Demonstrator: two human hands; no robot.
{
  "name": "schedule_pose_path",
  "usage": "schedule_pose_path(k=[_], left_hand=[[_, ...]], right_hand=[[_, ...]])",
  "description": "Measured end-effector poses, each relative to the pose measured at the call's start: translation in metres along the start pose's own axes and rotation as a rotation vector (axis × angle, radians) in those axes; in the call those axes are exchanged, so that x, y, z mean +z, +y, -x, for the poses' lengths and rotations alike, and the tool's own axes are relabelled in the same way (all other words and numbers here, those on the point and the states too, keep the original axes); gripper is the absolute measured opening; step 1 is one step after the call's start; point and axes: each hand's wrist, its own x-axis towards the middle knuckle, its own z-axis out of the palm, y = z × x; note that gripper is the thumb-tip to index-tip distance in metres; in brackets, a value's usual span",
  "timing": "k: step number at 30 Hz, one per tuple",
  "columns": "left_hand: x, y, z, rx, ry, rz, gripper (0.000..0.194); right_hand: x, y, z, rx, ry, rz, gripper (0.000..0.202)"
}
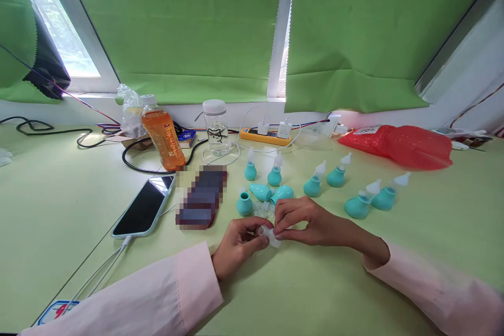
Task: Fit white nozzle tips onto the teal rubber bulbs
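Note:
My left hand (238, 247) pinches a small clear plastic tube piece (269, 234) between thumb and fingers. The fingertips of my right hand (301, 221) are closed on the right side of that same piece. Just behind my hands lie more clear plastic parts (263, 209) in a loose pile. Beside the pile stands an open-necked teal rubber bulb (244, 203), and two teal bulbs (282, 193) lie on their sides. Farther back and to the right, several teal bulb nasal aspirators (312, 185) stand with translucent tips on them.
On the left are a phone (145, 207) on a white cable, a blurred dark-red object (202, 198) and an orange drink bottle (163, 139). A clear jar (216, 131) and a yellow power strip (265, 137) stand by the window. A red plastic bag (397, 146) lies at right.

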Motion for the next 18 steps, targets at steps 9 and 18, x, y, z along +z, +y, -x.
schedule_pose_path(k=[9, 18], left_hand=[[-0.002, 0.002, -0.001, -0.045, -0.037, 0.003, 0.022], [-0.003, -0.001, -0.002, -0.030, -0.004, -0.007, 0.023]], right_hand=[[0.000, -0.005, 0.000, 0.069, -0.121, 0.136, 0.012], [0.000, 0.003, 0.001, 0.347, -0.137, -0.218, 0.016]])
